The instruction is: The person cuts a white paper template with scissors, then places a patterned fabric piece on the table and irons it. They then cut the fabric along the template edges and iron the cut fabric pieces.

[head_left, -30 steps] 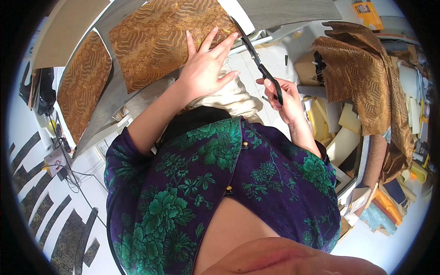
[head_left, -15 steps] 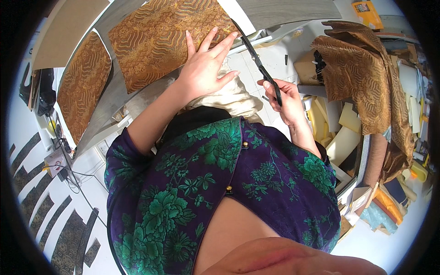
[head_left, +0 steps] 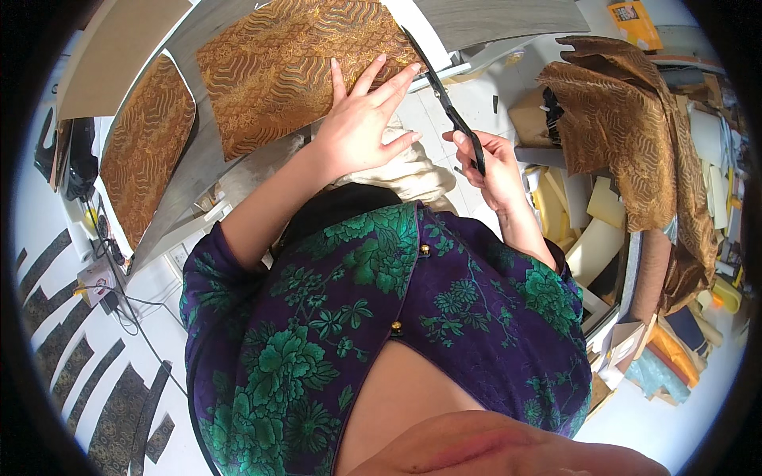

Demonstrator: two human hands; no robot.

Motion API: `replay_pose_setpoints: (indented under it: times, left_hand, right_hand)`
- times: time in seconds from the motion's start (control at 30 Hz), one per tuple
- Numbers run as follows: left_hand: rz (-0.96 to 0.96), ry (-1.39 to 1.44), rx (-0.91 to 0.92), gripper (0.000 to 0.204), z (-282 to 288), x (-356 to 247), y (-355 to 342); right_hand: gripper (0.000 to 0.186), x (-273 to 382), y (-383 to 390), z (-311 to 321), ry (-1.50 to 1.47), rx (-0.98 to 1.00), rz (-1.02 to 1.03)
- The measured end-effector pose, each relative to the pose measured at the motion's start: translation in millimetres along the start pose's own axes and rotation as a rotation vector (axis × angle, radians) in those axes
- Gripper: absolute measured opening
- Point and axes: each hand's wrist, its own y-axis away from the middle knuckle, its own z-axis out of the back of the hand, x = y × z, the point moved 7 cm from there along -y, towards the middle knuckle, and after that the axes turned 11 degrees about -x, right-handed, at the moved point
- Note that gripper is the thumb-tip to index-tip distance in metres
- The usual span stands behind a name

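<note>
Spread over the grey table lies a brown-and-gold patterned fabric piece [head_left: 270, 71]. My left hand [head_left: 363, 119] rests flat near its right end, fingers spread and pressing on the cloth, thumb off the near edge. My right hand [head_left: 494, 163] grips the handles of black scissors [head_left: 446, 103]. Their long blades point up and to the left, lying along the fabric's right edge close to my left fingertips. Whether the blades are parted is hard to make out. A white sheet [head_left: 417, 28] shows beside that edge.
A second brown-gold piece [head_left: 147, 151] lies on white backing at the left. More of this fabric [head_left: 615, 135] hangs over cluttered scraps on the right. Brown card [head_left: 119, 55] covers the far left of the table. Dark patterned strips [head_left: 119, 420] lie at lower left.
The fabric under my left hand has shifted slightly right and toward me, with that hand moving along. The scissors have turned a little, their tip lower along the edge.
</note>
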Motion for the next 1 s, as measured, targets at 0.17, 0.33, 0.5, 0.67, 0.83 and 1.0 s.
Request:
replay_pose_setpoints:
  times: [0.17, 0.33, 0.5, 0.67, 0.83, 1.0]
  left_hand:
    - [-0.009, 0.013, -0.007, 0.088, 2.1, -0.3, 0.5]
    - [-0.030, 0.052, 0.008, 0.087, 1.7, -8.0, 3.4]
    - [-0.031, 0.061, 0.010, 0.087, -1.2, -12.2, 3.2]
    - [-0.045, 0.086, -0.004, 0.087, 0.5, -12.6, 3.9]
    - [-0.063, 0.117, 0.014, 0.087, -0.2, -20.4, 5.4]
    - [-0.059, 0.140, 0.007, 0.086, 1.8, -20.8, 4.2]
  right_hand:
    - [0.029, 3.1, 2.2, 1.8, 0.006, -0.012, 0.003]
    - [0.029, 5.9, -5.4, -0.6, -0.013, 0.002, -0.010]
    - [0.031, 5.4, -6.1, 4.3, -0.020, 0.011, -0.002]
    - [0.031, 6.0, -9.0, 5.8, -0.008, 0.015, 0.002]
    - [0.033, 8.3, -15.7, 3.7, -0.041, 0.018, -0.018]
    - [0.036, 6.9, -16.5, 1.5, -0.038, 0.001, 0.022]
